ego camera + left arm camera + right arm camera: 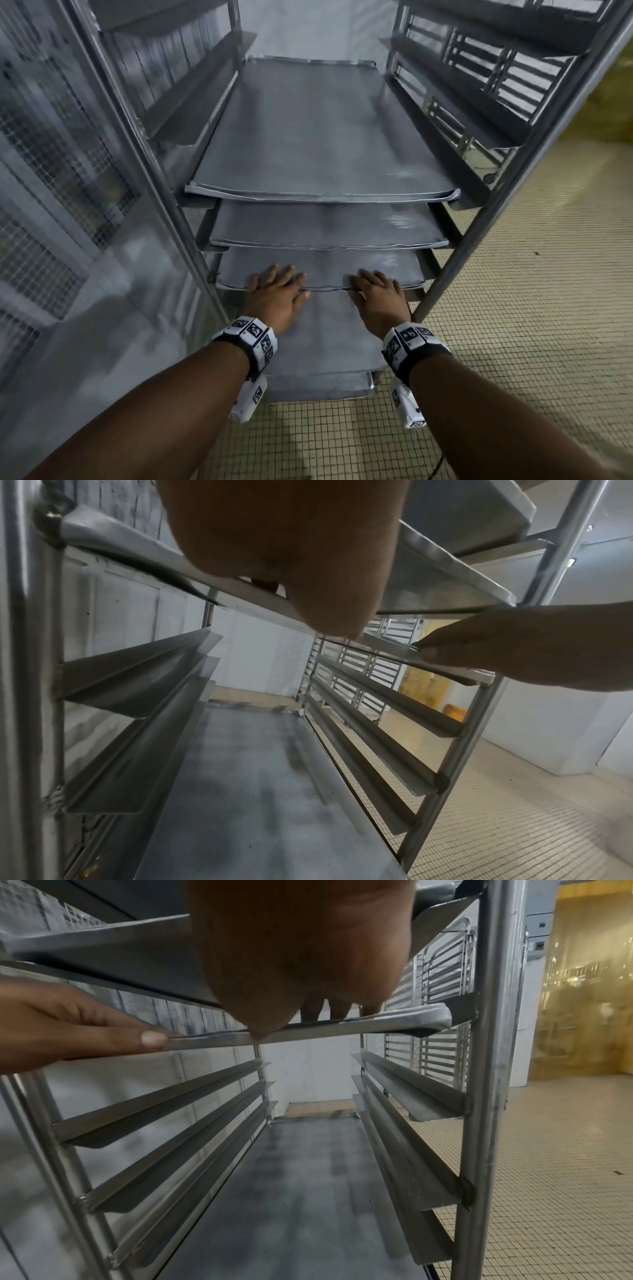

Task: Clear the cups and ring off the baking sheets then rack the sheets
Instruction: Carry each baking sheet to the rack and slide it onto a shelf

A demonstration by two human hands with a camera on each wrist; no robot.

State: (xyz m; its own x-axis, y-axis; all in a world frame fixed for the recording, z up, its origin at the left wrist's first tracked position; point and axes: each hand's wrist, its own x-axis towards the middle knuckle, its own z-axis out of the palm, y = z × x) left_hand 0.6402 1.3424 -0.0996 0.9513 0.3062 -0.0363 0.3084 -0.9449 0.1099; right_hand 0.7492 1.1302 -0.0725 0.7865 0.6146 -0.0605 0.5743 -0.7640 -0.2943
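Three grey baking sheets sit in a steel rack (479, 219): a top sheet (308, 137), a second sheet (325, 226) and a lowest sheet (325, 267). Both hands are at the lowest sheet's front edge. My left hand (277, 291) lies flat on its left half, with the thumb against the front rim. My right hand (380, 294) lies flat on its right half in the same way. In the right wrist view the left hand's thumb (154, 1039) presses on the sheet's rim (377, 1027). In the left wrist view the right hand's thumb (435, 650) touches that rim (455, 670). No cups or ring are in view.
Below the sheets several empty angle runners (164, 1104) line both sides of the rack above a flat bottom shelf (329, 342). A wire-mesh panel (51, 154) stands close on the left. Tiled floor (531, 308) lies to the right, where another rack (441, 1010) stands.
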